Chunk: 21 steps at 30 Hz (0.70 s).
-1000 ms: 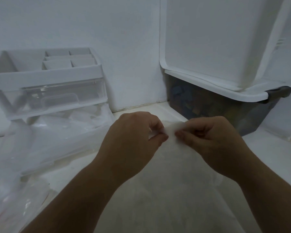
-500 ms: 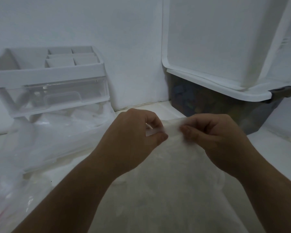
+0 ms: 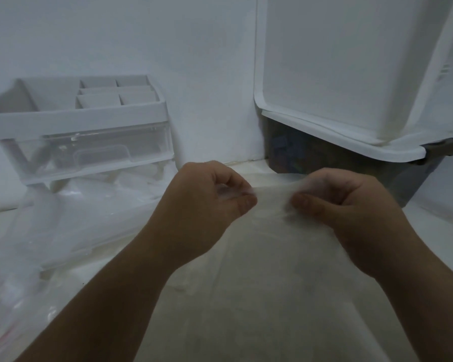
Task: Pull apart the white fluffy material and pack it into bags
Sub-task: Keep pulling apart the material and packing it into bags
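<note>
Your left hand (image 3: 207, 205) pinches one end of the thin white fluffy material (image 3: 272, 197), thumb pressed against curled fingers. Your right hand (image 3: 345, 205) pinches the other end the same way. The material stretches between them above the middle of the pale surface (image 3: 439, 226), and a wispy sheet of it hangs toward the near edge. Crumpled clear plastic bags (image 3: 89, 218) lie along the left edge, just in front of a white plastic organiser with a clear drawer (image 3: 84, 121) at the far left corner.
</note>
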{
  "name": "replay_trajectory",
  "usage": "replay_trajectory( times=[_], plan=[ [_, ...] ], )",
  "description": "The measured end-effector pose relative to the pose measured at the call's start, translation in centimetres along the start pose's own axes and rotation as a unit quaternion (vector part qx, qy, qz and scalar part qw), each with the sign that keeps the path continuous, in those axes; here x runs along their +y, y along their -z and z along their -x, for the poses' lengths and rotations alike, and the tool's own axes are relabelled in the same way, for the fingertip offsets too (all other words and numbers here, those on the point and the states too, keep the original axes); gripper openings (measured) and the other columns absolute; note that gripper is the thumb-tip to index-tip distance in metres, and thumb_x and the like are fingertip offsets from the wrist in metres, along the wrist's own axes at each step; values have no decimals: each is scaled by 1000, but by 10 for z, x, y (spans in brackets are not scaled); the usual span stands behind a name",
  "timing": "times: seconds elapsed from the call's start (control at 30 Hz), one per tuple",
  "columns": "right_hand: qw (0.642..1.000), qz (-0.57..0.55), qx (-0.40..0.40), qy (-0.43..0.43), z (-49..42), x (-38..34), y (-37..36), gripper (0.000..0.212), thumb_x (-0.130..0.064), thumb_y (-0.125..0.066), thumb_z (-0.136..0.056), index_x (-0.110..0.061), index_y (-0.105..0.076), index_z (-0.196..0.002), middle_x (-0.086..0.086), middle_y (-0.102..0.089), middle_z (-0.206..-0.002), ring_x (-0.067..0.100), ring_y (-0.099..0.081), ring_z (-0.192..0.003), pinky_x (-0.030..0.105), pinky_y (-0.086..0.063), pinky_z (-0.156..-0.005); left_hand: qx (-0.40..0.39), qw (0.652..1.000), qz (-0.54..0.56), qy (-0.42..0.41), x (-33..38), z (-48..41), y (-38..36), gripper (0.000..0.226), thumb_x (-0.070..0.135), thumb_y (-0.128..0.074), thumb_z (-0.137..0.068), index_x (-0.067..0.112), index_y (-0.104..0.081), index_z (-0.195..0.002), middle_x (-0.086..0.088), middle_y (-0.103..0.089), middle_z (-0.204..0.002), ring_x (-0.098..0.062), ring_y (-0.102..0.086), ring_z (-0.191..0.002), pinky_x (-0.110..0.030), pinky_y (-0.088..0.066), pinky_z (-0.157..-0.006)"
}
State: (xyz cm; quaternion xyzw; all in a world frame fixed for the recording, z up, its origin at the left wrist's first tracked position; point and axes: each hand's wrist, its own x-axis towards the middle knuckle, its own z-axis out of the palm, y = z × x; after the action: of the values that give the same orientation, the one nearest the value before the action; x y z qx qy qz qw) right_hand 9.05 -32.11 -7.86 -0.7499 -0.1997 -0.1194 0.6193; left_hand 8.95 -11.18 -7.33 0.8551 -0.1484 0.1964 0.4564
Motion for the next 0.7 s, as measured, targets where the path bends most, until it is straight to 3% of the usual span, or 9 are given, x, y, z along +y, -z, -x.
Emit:
replay_trajectory(
  times=[0.2,0.3,0.37,0.43,0.53,0.6,0.7],
  plan=[
    [988,-137,44,-64,0,-4,1,8,-7,-69,-70,-13,-75,-68,11,-71,-64,18,-68,-53,24,-53,-49,33,989,125,68,1,-2,4,5,19,-82,-76,17,-78,-78,2,-75,-72,-16,-70,-68,-28,-56,-67],
    [984,-154,42,-84,0,-7,1,13,-5,-67,-71,-15,-75,-65,10,-68,-60,16,-65,-49,23,-52,-46,51,973,203,93,-1,-4,3,7,13,-79,-78,8,-75,-76,-1,-68,-66,-13,-58,-60,-23,-45,-57],
    [981,-167,36,-93,1,-8,0,14,-4,-66,-71,-13,-74,-64,9,-67,-58,15,-63,-46,21,-51,-44,60,965,232,103,0,-3,1,5,8,-77,-81,10,-73,-78,-3,-70,-70,-16,-61,-63,-25,-45,-58],
    [978,-178,36,-101,1,-8,0,13,-4,-67,-70,-12,-75,-66,9,-68,-59,14,-64,-46,21,-51,-44,68,959,253,110,2,-2,-1,19,3,-75,-82,18,-70,-91,-8,-73,-82,-18,-66,-67,-29,-51,-61],
    [974,-193,49,-112,1,-5,1,8,-4,-67,-69,-9,-74,-72,9,-69,-61,14,-65,-48,22,-53,-46,49,948,277,149,2,-2,-5,49,23,-84,-72,24,-61,-115,-11,-73,-103,-21,-70,-81,-38,-57,-73],
    [974,-186,58,-119,0,-4,1,11,-6,-67,-70,-7,-71,-80,8,-70,-62,13,-65,-49,22,-53,-46,4,951,258,168,2,-1,-5,62,36,-88,-65,23,-62,-120,-8,-73,-108,-22,-72,-89,-40,-58,-79],
    [974,-180,61,-123,1,-6,1,17,-6,-66,-73,-3,-69,-90,6,-70,-62,11,-65,-49,19,-52,-45,-49,941,278,186,3,2,-7,50,26,-87,-64,14,-71,-110,-6,-77,-98,-22,-74,-90,-40,-58,-83]
  ],
)
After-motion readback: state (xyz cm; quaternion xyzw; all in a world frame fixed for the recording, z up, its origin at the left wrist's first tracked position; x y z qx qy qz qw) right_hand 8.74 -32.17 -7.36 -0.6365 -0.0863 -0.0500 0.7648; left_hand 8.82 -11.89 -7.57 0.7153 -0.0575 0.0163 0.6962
